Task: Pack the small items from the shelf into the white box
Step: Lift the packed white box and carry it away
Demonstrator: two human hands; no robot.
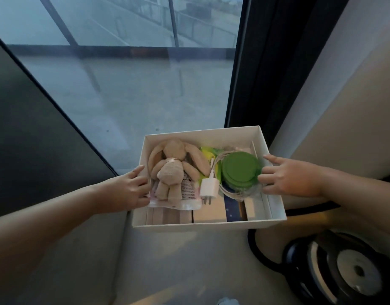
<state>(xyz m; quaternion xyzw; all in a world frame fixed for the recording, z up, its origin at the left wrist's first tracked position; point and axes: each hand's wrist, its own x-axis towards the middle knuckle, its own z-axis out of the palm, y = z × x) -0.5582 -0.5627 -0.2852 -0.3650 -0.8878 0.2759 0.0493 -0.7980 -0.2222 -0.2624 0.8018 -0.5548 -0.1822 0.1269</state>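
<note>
Window glass (123, 84) fills the bg, dark frame (255, 62) on the right, beige wall (348, 102) past it. Grey floor (167, 260) is below, w/ a round dark device (343, 269) plus cable at bottom right. No shelf in view.

White box (202, 224) sits between both hands; I can't tell if it rests on anything or is carried.

- Left hand (132, 186) grips the box's left wall.
- Right hand (286, 177) hooks over the right wall, fingertips against the green round lid (240, 169).

Progress: I'd judge packing nearly or fully done. Inside:
- plush bunny (174, 166) on a pink-white pouch (185, 199) by the left wall
- white charger (209, 188) w/ coiled cable (216, 164) in the middle
- yellow-green packet (208, 154) behind that
- flat cartons (209, 213) underneath

What's left on the shelf, if anything, I can't see.
</note>
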